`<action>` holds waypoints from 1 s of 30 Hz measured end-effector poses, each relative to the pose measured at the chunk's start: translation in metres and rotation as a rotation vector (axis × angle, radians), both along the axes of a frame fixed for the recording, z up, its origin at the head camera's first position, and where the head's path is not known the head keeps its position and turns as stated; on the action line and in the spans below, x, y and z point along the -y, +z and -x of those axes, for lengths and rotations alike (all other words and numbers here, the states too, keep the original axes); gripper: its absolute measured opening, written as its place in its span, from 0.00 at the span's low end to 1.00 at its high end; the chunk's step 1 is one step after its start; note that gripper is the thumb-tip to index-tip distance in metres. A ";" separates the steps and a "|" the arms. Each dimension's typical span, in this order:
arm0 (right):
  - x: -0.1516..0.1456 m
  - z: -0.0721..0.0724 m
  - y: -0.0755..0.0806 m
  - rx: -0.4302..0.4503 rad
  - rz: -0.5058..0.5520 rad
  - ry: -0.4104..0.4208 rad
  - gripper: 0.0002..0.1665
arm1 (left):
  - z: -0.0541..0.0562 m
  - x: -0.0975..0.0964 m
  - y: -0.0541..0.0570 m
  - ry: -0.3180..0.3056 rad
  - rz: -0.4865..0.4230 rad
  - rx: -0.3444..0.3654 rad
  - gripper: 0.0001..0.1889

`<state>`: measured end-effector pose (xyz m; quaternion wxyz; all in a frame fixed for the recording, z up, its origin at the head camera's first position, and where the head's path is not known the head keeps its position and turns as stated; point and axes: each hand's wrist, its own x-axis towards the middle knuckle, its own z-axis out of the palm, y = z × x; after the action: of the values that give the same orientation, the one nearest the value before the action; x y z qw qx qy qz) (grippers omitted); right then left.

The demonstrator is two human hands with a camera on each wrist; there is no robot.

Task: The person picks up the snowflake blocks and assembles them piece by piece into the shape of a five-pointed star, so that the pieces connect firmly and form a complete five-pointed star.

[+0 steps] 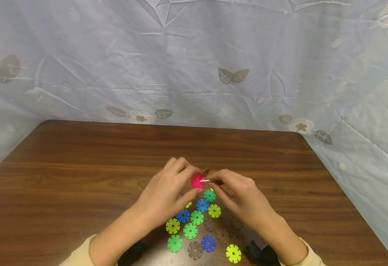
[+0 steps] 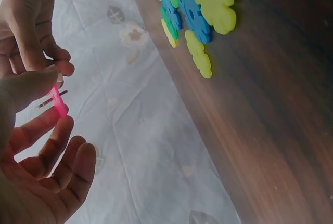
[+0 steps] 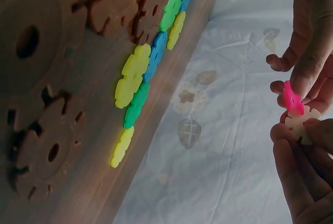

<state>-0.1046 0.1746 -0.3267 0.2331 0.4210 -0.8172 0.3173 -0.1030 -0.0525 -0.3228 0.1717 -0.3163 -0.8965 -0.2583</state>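
My left hand [image 1: 167, 186] pinches a pink notched disc [image 1: 196, 180] between thumb and fingers, above the table. My right hand [image 1: 241, 195] holds a white notched disc [image 3: 297, 126] between thumb and fingertips. In the right wrist view the white disc meets the pink disc [image 3: 293, 99] at its edge, at an angle; how deep the notches sit cannot be told. A brown piece [image 1: 205, 172] stands out from the pink disc's far side. It shows edge-on as a thin dark strip across the pink disc [image 2: 60, 101] in the left wrist view.
Several loose notched discs lie on the wooden table [image 1: 81, 177] below the hands, among them a green disc [image 1: 175, 243], a blue disc [image 1: 208, 243], a yellow disc [image 1: 233, 253] and a brown disc [image 1: 195, 250]. A patterned cloth [image 1: 194, 55] hangs behind the table.
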 end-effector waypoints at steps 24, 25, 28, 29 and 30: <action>-0.021 -0.001 0.017 0.279 -0.385 -0.241 0.09 | 0.061 0.065 -0.021 0.296 0.194 0.318 0.17; -0.021 -0.001 0.017 0.289 -0.393 -0.241 0.09 | 0.063 0.068 -0.021 0.302 0.202 0.331 0.17; -0.022 0.000 0.017 0.309 -0.411 -0.243 0.10 | 0.067 0.073 -0.023 0.305 0.210 0.371 0.16; -0.023 0.000 0.017 0.314 -0.416 -0.242 0.10 | 0.068 0.074 -0.023 0.303 0.209 0.380 0.16; -0.023 0.000 0.017 0.317 -0.418 -0.239 0.10 | 0.069 0.076 -0.024 0.300 0.205 0.387 0.15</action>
<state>-0.1046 0.1978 -0.3095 0.0464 0.3060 -0.9349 0.1740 -0.1721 -0.1283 -0.3467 0.0006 -0.1405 -0.9710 -0.1936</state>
